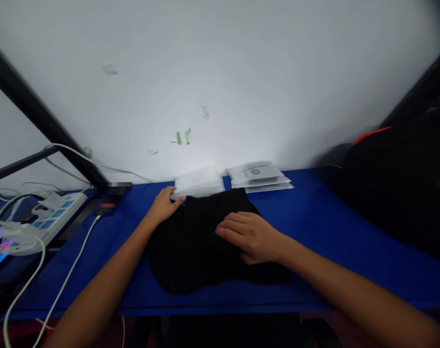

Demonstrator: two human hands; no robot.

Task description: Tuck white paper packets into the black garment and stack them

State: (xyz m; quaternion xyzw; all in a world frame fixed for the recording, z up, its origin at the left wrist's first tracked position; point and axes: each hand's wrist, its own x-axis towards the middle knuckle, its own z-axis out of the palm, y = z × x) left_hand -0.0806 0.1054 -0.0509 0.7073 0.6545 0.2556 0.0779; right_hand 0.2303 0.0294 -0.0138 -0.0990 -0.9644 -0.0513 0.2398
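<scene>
Cropped forearms (332, 266), right fingers (231, 236) on indistinct black cloth (198, 241)

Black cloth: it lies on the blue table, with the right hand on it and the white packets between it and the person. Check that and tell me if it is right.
Not quite: the head view shows the white packets beyond the black cloth, toward the wall. It does lie on the blue table, with the right hand on it.

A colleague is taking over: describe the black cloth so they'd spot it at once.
Start at the blue table, then look just in front of the white packets. The black cloth lies there, beneath the right hand. It lies nearly flat, unlike the bulky black object at the right with a red strip.
</scene>
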